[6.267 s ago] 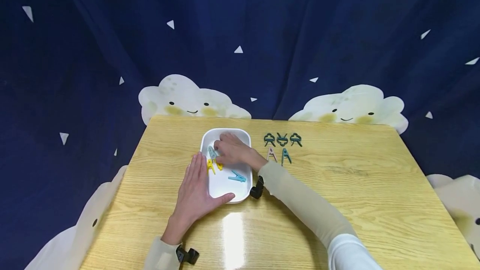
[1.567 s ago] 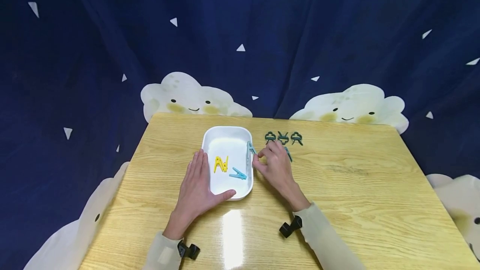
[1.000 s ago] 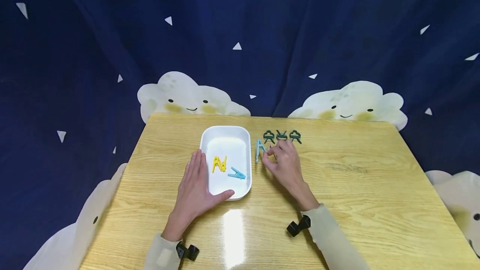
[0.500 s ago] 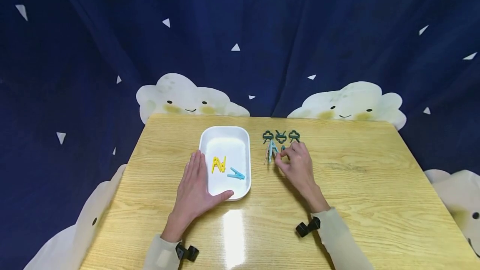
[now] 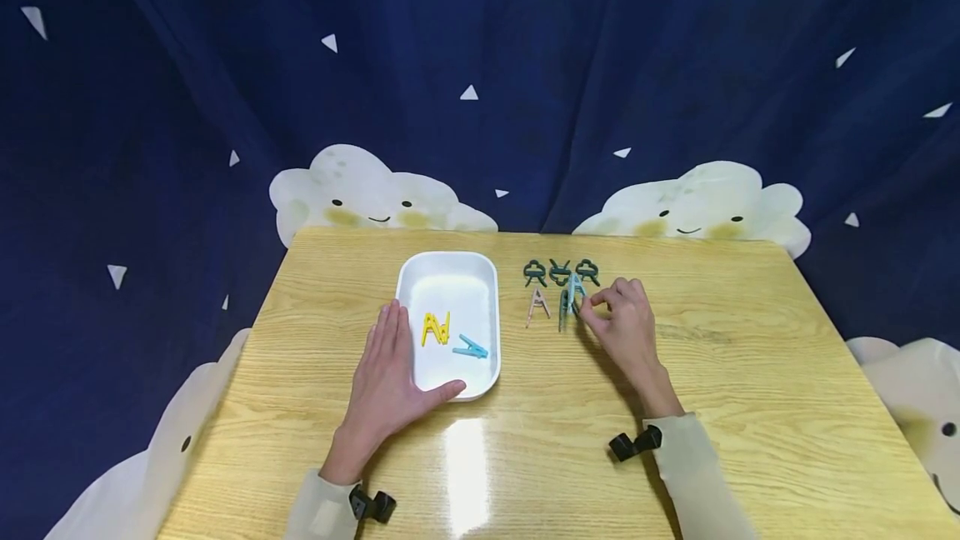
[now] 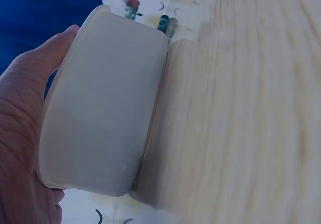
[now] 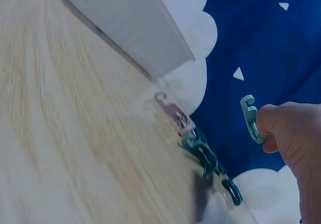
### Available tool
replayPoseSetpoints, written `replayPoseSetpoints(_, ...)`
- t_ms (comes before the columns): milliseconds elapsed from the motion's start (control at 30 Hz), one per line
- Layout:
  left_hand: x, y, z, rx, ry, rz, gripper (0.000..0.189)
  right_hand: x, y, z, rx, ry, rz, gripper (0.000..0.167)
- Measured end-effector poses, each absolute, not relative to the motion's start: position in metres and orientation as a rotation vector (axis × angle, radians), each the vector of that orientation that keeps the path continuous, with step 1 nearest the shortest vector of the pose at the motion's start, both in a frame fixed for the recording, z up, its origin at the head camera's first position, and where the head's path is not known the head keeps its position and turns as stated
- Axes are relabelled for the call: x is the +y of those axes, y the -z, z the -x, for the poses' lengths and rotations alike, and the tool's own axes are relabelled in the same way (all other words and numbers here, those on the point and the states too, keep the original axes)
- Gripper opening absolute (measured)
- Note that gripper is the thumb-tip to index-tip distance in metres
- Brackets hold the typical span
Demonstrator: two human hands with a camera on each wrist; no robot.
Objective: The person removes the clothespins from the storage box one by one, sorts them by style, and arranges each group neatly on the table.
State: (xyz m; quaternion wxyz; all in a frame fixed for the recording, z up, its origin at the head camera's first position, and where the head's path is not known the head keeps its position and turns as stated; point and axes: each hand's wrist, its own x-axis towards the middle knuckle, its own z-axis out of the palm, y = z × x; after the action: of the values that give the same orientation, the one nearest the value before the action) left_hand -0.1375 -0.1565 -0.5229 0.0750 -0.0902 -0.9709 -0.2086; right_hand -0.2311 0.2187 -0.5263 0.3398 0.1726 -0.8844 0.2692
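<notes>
My right hand pinches a pale blue clothespin between thumb and fingertips. In the right wrist view this clothespin hangs above the table, apart from the other pins. In the head view it overlaps a dark teal clothespin; left of that lies a pink clothespin. My left hand rests against a white tray, its fingers along the left wall and its thumb at the near rim. Inside the tray are two yellow clothespins and a bright blue clothespin.
Three dark green clips form a row behind the pink and teal clothespins. The wooden table extends to the right and toward me. A dark blue curtain with clouds hangs beyond its back edge.
My right hand has lifted the pale blue clothespin out of the tray and carried it rightward, past the pink clothespin to the teal one. The left hand stays at the tray.
</notes>
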Motion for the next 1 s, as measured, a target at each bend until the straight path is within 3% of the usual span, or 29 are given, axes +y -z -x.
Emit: replayPoseSetpoints(1000, -0.156, 0.523, 0.138, -2.914, 0.625, 0.267, 0.145, 0.257, 0.565, 0.235, -2.471, -0.66, -0.339, 0.018)
